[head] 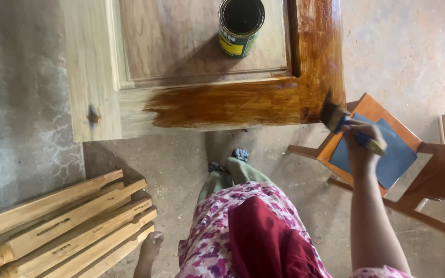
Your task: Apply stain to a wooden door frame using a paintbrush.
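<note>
1. Our right hand [362, 143] has its fingers wrapped tight around the blue and yellow handle of a flat paintbrush [347, 125], whose dark bristles sit just off the lower right corner of the pale wooden panelled door [93, 77].
2. That corner and the bottom rail of the door carry a wet, glossy amber-brown stain.
3. An open round tin with a yellow and green label [240, 20] stands on the door's recessed panel.
4. Our left hand [150, 247] hangs low with loosely curled fingers, just beside a stack of slotted pale wooden posts [63, 231] on the concrete floor [21, 103].
5. An orange wooden chair with a blue sheet on its seat [395, 154] stands behind the right hand.
</note>
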